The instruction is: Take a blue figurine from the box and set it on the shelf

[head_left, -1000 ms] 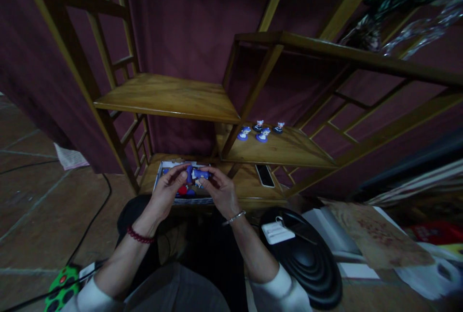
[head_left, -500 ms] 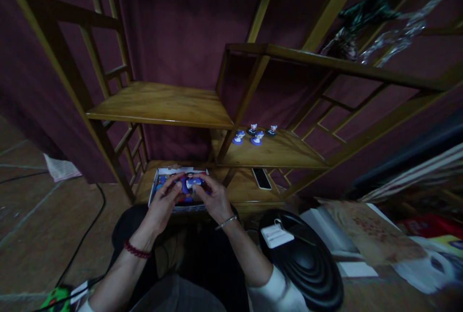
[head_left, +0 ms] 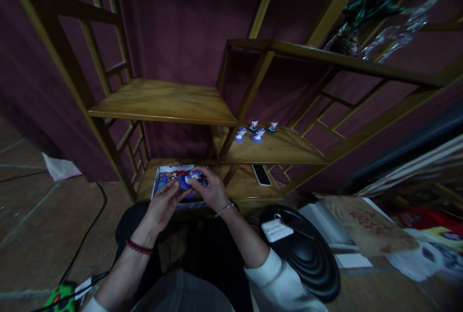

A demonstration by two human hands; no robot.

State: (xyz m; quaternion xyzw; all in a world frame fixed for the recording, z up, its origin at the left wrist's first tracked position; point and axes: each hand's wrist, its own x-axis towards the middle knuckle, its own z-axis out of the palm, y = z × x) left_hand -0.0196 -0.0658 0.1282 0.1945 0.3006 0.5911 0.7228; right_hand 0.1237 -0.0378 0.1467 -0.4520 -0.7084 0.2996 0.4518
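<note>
Both my hands meet over a small white box (head_left: 157, 178) of toy figurines on the lowest wooden shelf. My left hand (head_left: 163, 202) and my right hand (head_left: 209, 189) pinch one small blue figurine on a round purple base (head_left: 186, 180) between their fingertips, just above the box. Several more little figures lie in the box, partly hidden by my fingers. Several similar blue figurines (head_left: 255, 131) stand on the middle shelf to the upper right.
A wooden shelf unit (head_left: 162, 102) stands before a dark red curtain. A phone (head_left: 261, 174) lies on the lowest shelf. A black round object (head_left: 307, 254) with a white tag sits at my right; books and papers (head_left: 347, 230) lie beyond. Cables run on the floor at left.
The figurine between my hands has turned so its round purple base now faces me. My hands stay together above the box; the view shifted slightly.
</note>
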